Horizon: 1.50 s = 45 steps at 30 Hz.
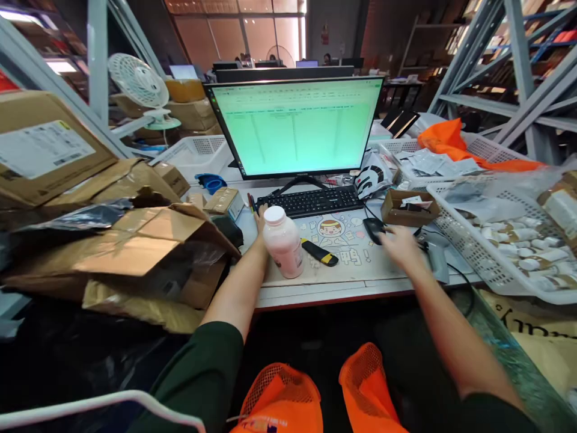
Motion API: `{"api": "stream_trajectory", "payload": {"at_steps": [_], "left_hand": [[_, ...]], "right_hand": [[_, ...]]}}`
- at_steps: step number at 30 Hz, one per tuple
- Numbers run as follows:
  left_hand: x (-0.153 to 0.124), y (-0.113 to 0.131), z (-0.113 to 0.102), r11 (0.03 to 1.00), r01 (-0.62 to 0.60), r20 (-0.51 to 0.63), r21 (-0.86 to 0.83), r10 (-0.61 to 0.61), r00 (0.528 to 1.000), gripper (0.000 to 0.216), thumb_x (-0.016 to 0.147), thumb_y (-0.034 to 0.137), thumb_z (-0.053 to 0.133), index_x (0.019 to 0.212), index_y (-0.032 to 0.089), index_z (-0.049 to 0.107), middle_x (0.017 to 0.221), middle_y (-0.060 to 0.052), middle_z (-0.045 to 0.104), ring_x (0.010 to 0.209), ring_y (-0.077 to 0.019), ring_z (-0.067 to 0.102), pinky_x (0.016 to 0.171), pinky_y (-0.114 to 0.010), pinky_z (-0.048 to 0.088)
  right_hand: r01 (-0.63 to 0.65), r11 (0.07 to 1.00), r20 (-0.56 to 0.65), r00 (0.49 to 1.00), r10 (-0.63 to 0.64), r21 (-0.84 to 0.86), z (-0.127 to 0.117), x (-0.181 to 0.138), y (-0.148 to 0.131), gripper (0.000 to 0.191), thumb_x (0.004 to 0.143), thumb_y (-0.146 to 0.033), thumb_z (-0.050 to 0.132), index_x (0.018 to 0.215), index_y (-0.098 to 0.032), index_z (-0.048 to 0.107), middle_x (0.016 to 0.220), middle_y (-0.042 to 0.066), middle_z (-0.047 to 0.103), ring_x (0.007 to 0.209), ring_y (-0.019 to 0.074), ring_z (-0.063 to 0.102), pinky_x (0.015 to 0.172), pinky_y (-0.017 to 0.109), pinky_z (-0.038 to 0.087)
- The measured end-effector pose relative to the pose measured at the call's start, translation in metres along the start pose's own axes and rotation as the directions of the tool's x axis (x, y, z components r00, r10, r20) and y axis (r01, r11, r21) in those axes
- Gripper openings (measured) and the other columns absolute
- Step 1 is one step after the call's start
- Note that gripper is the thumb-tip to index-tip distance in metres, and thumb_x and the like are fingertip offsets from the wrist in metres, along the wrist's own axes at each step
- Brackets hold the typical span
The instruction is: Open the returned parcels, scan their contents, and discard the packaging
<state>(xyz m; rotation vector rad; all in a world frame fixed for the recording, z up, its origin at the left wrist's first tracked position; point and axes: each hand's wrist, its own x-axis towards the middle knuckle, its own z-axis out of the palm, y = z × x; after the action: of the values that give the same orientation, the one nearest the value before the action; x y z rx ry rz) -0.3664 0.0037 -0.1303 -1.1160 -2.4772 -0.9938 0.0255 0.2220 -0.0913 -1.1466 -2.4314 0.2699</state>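
My left hand (261, 218) rests at the left end of the black keyboard (315, 202), fingers stretched toward the keys and partly hidden behind a bottle. That white-capped bottle (285, 246) of pink contents stands upright beside my left forearm. A black and yellow utility knife (321, 252) lies on the printed desk mat (351, 267), right of the bottle. Over the mat's right side, my right hand (401, 245) is smeared by motion. Its fingertips are close to the black mouse (374, 230); whether they touch it I cannot tell. A monitor (297, 129) shows a spreadsheet-like page.
Opened cardboard boxes (144, 234) crowd the left side. On the right are a small brown box (409, 207), a scanner-like device (437, 255) with a cable, and a white basket (491, 258) of small white-and-brown items. A fan (139, 80) stands back left.
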Motion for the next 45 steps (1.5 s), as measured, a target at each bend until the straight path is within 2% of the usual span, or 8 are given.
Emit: {"api": "stream_trajectory", "payload": {"at_steps": [4,8,11,15,19,26,37,45], "left_hand": [[0.011,-0.015,0.023,0.995,0.019,0.037,0.096,-0.023,0.999,0.038,0.109,0.032,0.059,0.138,0.008,0.062,0.155,-0.022,0.058,0.153,-0.0346,0.044,0.136,-0.054,0.025],[0.016,-0.025,0.026,0.99,0.005,0.045,0.143,-0.012,0.999,0.037,0.111,0.035,0.053,0.133,0.008,0.065,0.149,-0.023,0.061,0.147,-0.0358,0.049,0.132,-0.05,0.032],[0.018,-0.029,0.028,0.986,0.022,0.018,0.168,-0.025,1.0,0.035,0.108,0.036,0.054,0.129,0.012,0.069,0.146,-0.024,0.062,0.141,-0.0397,0.054,0.124,-0.054,0.042],[0.02,-0.031,0.033,0.982,0.029,-0.003,0.188,-0.029,1.0,0.036,0.104,0.034,0.059,0.13,0.015,0.072,0.145,-0.024,0.063,0.139,-0.0419,0.056,0.118,-0.056,0.047],[0.02,-0.035,0.036,0.979,0.032,-0.01,0.201,-0.031,0.999,0.038,0.103,0.035,0.056,0.13,0.016,0.074,0.145,-0.024,0.064,0.14,-0.0416,0.056,0.117,-0.054,0.048],[0.019,-0.04,0.04,0.975,0.011,-0.029,0.221,-0.004,1.0,0.04,0.105,0.039,0.052,0.133,0.02,0.073,0.143,-0.02,0.066,0.14,-0.0393,0.057,0.116,-0.054,0.049],[0.019,-0.035,0.039,0.978,-0.002,-0.017,0.21,0.005,1.0,0.041,0.104,0.038,0.053,0.133,0.015,0.07,0.15,-0.019,0.064,0.145,-0.0384,0.053,0.119,-0.051,0.046],[0.023,-0.026,0.034,0.978,0.047,0.014,0.205,-0.051,0.999,0.039,0.101,0.036,0.054,0.131,0.018,0.072,0.15,-0.019,0.064,0.146,-0.0394,0.053,0.12,-0.055,0.044]], "right_hand": [[0.161,0.987,0.124,0.979,-0.163,0.03,0.055,0.057,-0.103,0.041,0.1,-0.023,0.059,0.136,-0.011,0.074,0.143,0.019,0.069,0.133,0.0296,0.061,0.115,0.037,0.045],[0.132,0.991,0.083,0.988,-0.129,-0.032,0.091,0.092,-0.138,0.047,0.104,-0.024,0.053,0.146,-0.007,0.065,0.148,0.025,0.063,0.143,0.0373,0.049,0.118,0.05,0.038],[0.106,0.992,0.056,0.993,-0.102,-0.069,0.1,0.099,-0.14,0.045,0.107,-0.031,0.051,0.141,-0.005,0.065,0.134,0.027,0.07,0.135,0.0404,0.051,0.113,0.054,0.038],[0.13,0.987,0.029,0.991,-0.128,-0.093,0.109,0.102,-0.136,0.048,0.108,-0.038,0.052,0.143,-0.007,0.066,0.137,0.026,0.066,0.134,0.0398,0.049,0.11,0.053,0.037],[0.131,0.986,0.007,0.991,-0.131,-0.1,0.121,0.103,-0.131,0.049,0.11,-0.045,0.05,0.134,-0.01,0.073,0.135,0.025,0.064,0.134,0.0401,0.047,0.108,0.051,0.035],[0.144,0.987,-0.026,0.989,-0.147,-0.072,0.127,0.1,-0.126,0.055,0.11,-0.04,0.048,0.153,-0.008,0.06,0.14,0.025,0.063,0.135,0.0382,0.047,0.109,0.05,0.034],[0.181,0.983,0.051,0.982,-0.179,-0.034,0.127,0.101,-0.125,0.045,0.108,-0.039,0.05,0.138,-0.017,0.076,0.152,0.021,0.059,0.142,0.036,0.046,0.111,0.051,0.034],[0.106,0.994,0.047,0.993,-0.104,-0.038,0.127,0.103,-0.124,0.054,0.107,-0.041,0.049,0.151,-0.011,0.062,0.162,0.024,0.051,0.152,0.04,0.036,0.117,0.055,0.034]]}}
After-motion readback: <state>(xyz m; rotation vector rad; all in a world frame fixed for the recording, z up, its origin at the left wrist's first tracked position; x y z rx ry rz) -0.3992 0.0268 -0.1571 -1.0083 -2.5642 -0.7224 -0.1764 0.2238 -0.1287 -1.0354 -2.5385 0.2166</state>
